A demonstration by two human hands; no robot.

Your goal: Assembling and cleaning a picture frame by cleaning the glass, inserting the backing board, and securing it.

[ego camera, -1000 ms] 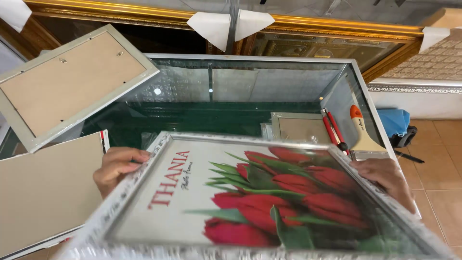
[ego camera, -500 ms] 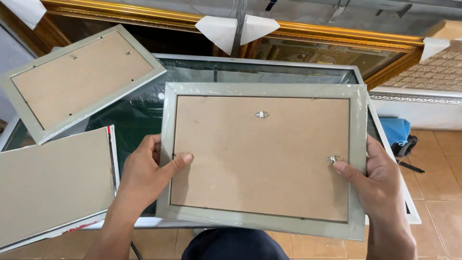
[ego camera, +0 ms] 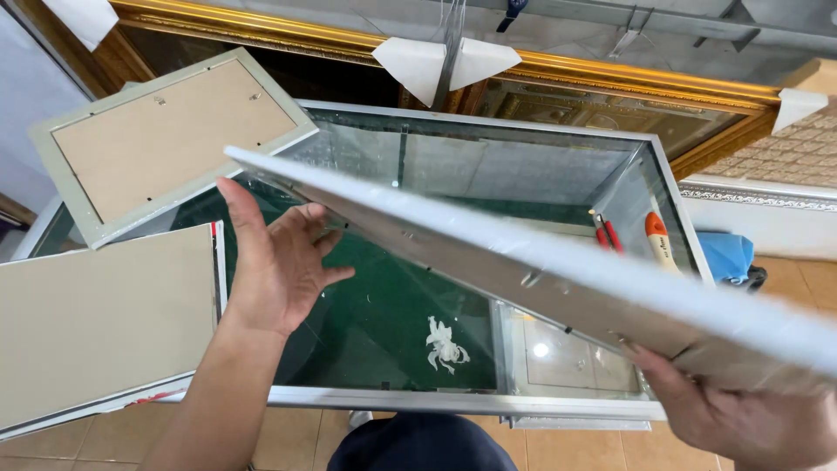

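Note:
I hold a silver-white picture frame (ego camera: 558,262) tilted edge-on above a glass-topped display case (ego camera: 488,166). My right hand (ego camera: 741,419) grips the frame from below at its near right corner. My left hand (ego camera: 279,262) is open with fingers spread, palm up against the frame's underside near its far left end. The frame's picture side and its backing are both hidden at this angle.
Another frame (ego camera: 166,131) lies back-up on the case's far left corner. A beige board (ego camera: 96,323) rests at the left. Inside the case are red-handled pliers (ego camera: 606,231) and an orange-handled tool (ego camera: 658,240). A gold frame (ego camera: 610,74) stands behind.
One second ago the frame showed its tulip picture; half a second ago its brown backing faced me. It now stands tilted edge-on, and my left hand has let go of its edge.

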